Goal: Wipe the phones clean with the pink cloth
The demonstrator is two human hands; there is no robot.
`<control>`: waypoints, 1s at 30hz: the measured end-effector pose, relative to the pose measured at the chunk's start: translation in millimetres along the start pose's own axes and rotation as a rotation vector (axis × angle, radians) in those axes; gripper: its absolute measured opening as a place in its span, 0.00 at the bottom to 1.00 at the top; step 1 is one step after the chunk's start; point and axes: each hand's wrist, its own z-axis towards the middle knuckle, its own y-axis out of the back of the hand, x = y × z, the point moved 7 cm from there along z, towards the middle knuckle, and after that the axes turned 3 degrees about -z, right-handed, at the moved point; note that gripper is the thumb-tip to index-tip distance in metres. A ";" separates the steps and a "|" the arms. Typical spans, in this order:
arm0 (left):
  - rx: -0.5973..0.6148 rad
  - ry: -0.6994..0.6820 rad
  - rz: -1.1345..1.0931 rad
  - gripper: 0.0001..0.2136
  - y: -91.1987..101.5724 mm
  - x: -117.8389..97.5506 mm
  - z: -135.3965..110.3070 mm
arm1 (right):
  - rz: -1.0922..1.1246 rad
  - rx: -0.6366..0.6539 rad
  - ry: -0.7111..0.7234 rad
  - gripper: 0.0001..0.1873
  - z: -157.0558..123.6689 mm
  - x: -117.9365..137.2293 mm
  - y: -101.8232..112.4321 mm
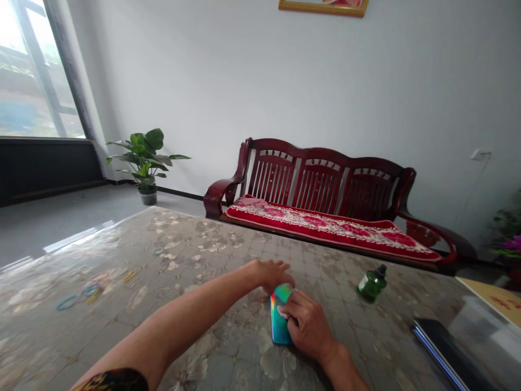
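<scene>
A smartphone [280, 332] lies face down on the table, its shiny blue-green back catching rainbow light. My left hand [273, 276] reaches across to the phone's far end, with its fingers bent around that edge. Over the right side of the phone is my right hand [308, 321]. Its fingers are curled in and pressed together against the phone's back; whatever they may pinch is hidden. Part of the phone is covered by both hands.
A patterned cloth covers the table [211, 331]. A green bottle [372, 283] with a black cap stands to the right, near a dark flat case [448, 350] and a clear box [488, 331]. Colored bands [91, 293] lie left. Beyond is a wooden bench [317, 190].
</scene>
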 end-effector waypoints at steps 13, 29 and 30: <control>-0.192 0.222 -0.020 0.24 -16.0 13.8 -91.4 | -0.083 0.123 -0.089 0.15 3.9 7.5 -2.7; -0.485 0.294 -0.360 0.31 -49.8 20.2 -125.2 | -0.086 0.101 -0.077 0.19 6.7 17.9 -12.0; -0.481 0.299 -0.360 0.32 -49.3 20.9 -124.4 | -0.108 0.087 -0.092 0.19 6.7 14.0 -10.6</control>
